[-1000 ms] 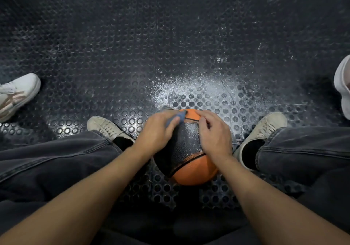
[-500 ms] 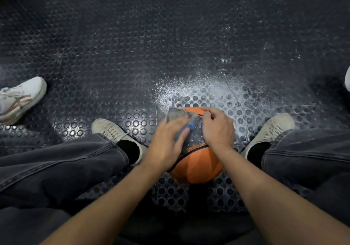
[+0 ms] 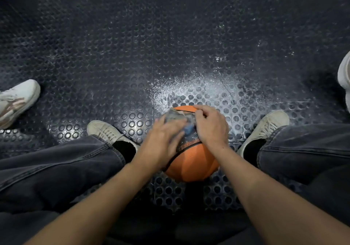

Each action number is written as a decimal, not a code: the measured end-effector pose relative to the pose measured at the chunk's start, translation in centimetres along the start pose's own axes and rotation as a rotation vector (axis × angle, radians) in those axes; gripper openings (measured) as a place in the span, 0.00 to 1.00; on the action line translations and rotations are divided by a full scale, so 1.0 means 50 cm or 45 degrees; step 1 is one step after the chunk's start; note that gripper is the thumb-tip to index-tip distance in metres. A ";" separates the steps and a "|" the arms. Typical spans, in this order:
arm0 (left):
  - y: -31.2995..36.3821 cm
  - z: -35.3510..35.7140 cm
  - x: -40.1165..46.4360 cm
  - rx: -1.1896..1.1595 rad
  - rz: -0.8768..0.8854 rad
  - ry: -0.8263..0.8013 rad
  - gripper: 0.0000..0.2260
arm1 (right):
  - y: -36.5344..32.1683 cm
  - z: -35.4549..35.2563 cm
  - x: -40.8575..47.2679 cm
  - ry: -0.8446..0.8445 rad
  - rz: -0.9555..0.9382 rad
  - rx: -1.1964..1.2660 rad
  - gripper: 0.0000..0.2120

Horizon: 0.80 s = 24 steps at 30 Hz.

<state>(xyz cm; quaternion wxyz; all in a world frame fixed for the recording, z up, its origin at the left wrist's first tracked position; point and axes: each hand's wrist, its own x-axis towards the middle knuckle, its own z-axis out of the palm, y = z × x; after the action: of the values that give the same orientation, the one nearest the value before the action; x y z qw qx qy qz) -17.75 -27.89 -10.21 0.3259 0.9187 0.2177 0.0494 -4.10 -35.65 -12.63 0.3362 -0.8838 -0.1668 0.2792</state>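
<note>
1. Your left hand (image 3: 162, 140) lies flat on a grey-and-blue cloth (image 3: 176, 117) and presses it against the top of the basketball (image 3: 191, 161). The fingers look stretched out rather than closed, though blur softens their outline.
2. Your right hand (image 3: 212, 127) sits on the ball's upper right side with its fingers bent down over the curve to grip it. The fingertips meet the cloth's edge, and it cannot be told whether they pinch it.
3. The basketball rests on the studded black floor (image 3: 132, 55), between your feet and close in front of you. Both hands and the cloth hide its upper half, and only the lower orange panels and one black seam show.
4. A pale speckled patch (image 3: 198, 85) spreads across the floor just beyond the ball.
5. Your left shoe (image 3: 106, 131) and right shoe (image 3: 269, 125), both off-white lace-ups, flank the ball, each near it but apart from it.
6. Dark jeans (image 3: 56, 159) cover both legs and fill the lower corners. Your forearms cross over them on the way to the ball.
7. A white trainer (image 3: 17, 99) belonging to another person enters at the left edge. A second pale shoe (image 3: 344, 74) is cut off at the right edge. Both are well apart from the ball.
</note>
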 end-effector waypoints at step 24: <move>-0.026 -0.007 0.004 0.080 0.282 -0.115 0.15 | 0.008 -0.015 0.019 -0.028 0.031 0.008 0.17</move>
<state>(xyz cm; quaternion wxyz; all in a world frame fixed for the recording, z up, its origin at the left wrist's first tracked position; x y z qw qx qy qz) -18.13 -26.69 -10.78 0.2989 0.9482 0.1014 0.0368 -2.83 -35.86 -12.82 0.3339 -0.8815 -0.1590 0.2936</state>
